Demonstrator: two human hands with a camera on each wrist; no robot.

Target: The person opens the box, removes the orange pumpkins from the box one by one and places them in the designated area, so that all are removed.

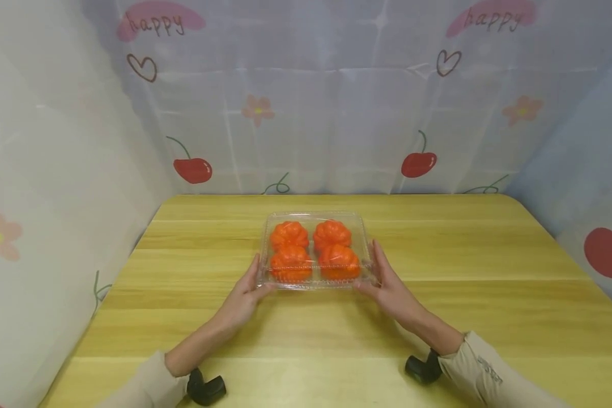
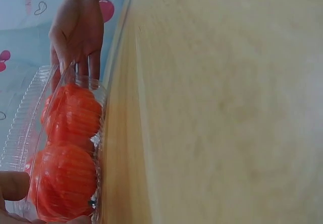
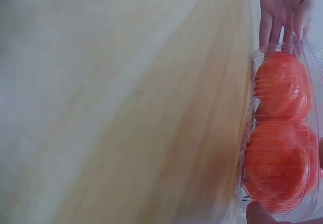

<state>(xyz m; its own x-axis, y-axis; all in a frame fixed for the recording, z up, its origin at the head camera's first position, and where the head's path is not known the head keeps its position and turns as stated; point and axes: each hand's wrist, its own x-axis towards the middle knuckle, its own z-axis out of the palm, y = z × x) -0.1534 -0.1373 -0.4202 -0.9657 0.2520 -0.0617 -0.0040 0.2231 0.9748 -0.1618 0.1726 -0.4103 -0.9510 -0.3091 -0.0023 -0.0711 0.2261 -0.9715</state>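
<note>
A clear plastic clamshell box (image 1: pixel 313 215) with its lid down is held between both hands over the middle of the table. Inside sit several orange pumpkin-shaped pieces (image 1: pixel 289 234), ribbed and arranged in two rows. My left hand (image 1: pixel 239 296) grips the box's left side, its thumb at the near corner. On the opposite side my right hand (image 1: pixel 395 292) grips it the same way, thumb along the near rim. The left wrist view shows the left thumb (image 2: pixel 14 185) against the box wall. In both wrist views the far hand's fingers reach under the box, partly seen through the plastic.
The light wood-grain table (image 1: pixel 316 334) has rounded far corners. Patterned curtains (image 1: pixel 316 130) with cherries, flowers and hearts hang behind it and at both sides. Black curved pieces (image 1: pixel 206 388) stick out beneath the beige sleeves (image 1: pixel 489 368) at the wrists.
</note>
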